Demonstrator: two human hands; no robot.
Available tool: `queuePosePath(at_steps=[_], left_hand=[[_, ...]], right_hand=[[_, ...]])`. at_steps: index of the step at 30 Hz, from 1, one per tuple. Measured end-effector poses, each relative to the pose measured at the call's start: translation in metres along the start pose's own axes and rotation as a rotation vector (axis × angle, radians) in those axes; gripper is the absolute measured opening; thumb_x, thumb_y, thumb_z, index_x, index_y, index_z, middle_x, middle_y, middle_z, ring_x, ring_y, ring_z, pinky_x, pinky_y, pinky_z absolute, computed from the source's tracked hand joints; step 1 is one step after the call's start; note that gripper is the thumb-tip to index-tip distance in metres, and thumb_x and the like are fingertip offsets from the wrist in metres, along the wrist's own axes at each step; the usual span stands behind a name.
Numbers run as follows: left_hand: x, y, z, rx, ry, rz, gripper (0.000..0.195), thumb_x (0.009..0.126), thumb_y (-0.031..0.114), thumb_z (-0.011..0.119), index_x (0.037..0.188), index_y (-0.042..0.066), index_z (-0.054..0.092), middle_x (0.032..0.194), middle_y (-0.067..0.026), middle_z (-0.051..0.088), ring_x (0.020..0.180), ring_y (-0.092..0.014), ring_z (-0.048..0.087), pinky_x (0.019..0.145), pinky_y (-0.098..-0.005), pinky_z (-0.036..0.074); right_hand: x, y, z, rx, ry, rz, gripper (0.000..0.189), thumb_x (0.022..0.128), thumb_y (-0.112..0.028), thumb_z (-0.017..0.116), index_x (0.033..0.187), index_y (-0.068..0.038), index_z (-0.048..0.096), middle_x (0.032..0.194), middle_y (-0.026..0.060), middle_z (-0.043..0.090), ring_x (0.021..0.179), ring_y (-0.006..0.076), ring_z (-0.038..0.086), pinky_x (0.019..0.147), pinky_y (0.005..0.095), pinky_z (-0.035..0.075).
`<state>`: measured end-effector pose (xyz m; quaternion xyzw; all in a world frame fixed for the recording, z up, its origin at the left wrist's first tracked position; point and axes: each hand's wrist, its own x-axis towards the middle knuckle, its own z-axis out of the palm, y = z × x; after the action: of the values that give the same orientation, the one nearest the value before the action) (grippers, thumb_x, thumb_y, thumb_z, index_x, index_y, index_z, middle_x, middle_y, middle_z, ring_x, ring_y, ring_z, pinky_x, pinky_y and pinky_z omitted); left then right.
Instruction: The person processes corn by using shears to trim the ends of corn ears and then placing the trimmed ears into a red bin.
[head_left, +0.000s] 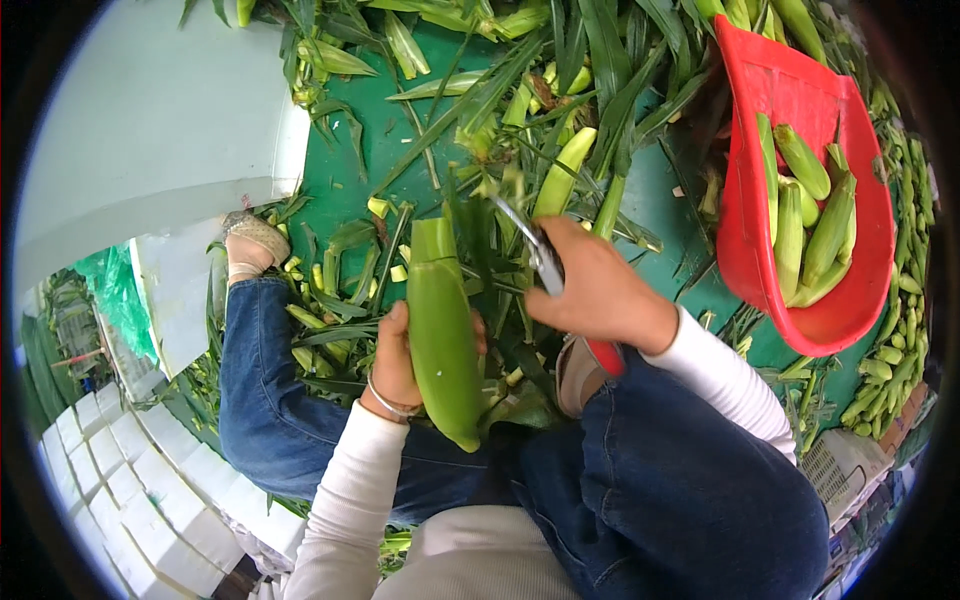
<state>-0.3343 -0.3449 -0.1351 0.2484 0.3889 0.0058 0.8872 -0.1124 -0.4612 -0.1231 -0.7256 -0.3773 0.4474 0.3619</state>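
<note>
My left hand (395, 360) is closed around an ear of corn in its green husk (444, 345), its cut stem end pointing away from me. Just to the right, my right hand (604, 292) grips pruning shears (538, 251) with a red handle showing below the palm. The blades point up and to the left, apart from the ear, and look blurred. Beyond my right hand another husked ear (564, 172) lies among long green leaves (611, 52).
A red plastic scoop (806, 67) holding several husked ears stands at the right, beside a large heap of corn (904, 330). Cut stem pieces and leaves litter the green floor (390, 142). White boxes (157, 495) are at the lower left, a pale panel (165, 97) at the upper left.
</note>
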Motion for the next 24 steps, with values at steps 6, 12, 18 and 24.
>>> queuePosePath(at_steps=[6,12,18,24], left_hand=[[0.0,0.004,0.003,-0.068,-0.107,-0.014,0.065,0.086,0.058,0.047,0.124,0.005,0.046,0.104,-0.0119,0.057,0.089,-0.026,0.06,0.075,-0.038,0.051],[-0.013,-0.021,0.014,0.191,-0.046,-0.092,0.064,0.082,0.048,0.057,0.126,0.003,0.045,0.107,-0.0131,0.059,0.095,-0.026,0.059,0.084,-0.039,0.051],[0.03,-0.001,0.026,-0.318,0.347,0.293,0.048,0.09,0.046,0.051,0.116,0.006,0.053,0.108,-0.0141,0.061,0.1,-0.031,0.058,0.091,-0.0441,0.046],[0.053,0.052,0.015,-0.247,0.003,0.307,0.059,0.09,0.055,0.049,0.128,0.008,0.051,0.101,-0.0104,0.062,0.092,-0.025,0.06,0.082,-0.0396,0.049]], right_hand=[[-0.009,-0.002,0.015,0.01,-0.11,-0.207,0.052,0.068,-0.018,0.063,0.114,0.003,0.049,0.09,0.0211,0.057,0.083,0.0362,0.058,0.075,0.0433,0.047],[0.016,0.007,0.007,0.29,0.311,0.039,0.03,0.075,-0.017,0.065,0.091,0.002,0.048,0.072,0.0197,0.058,0.065,0.035,0.059,0.063,0.0403,0.048],[0.001,0.014,0.028,0.365,-0.149,0.086,0.06,0.07,-0.033,0.081,0.108,0.001,0.049,0.098,0.0115,0.056,0.087,0.0164,0.055,0.074,0.0305,0.046],[-0.001,0.012,0.02,0.4,-0.36,-0.044,0.076,0.07,-0.041,0.078,0.117,0.007,0.042,0.105,0.0249,0.056,0.097,0.0315,0.057,0.085,0.0365,0.045]])
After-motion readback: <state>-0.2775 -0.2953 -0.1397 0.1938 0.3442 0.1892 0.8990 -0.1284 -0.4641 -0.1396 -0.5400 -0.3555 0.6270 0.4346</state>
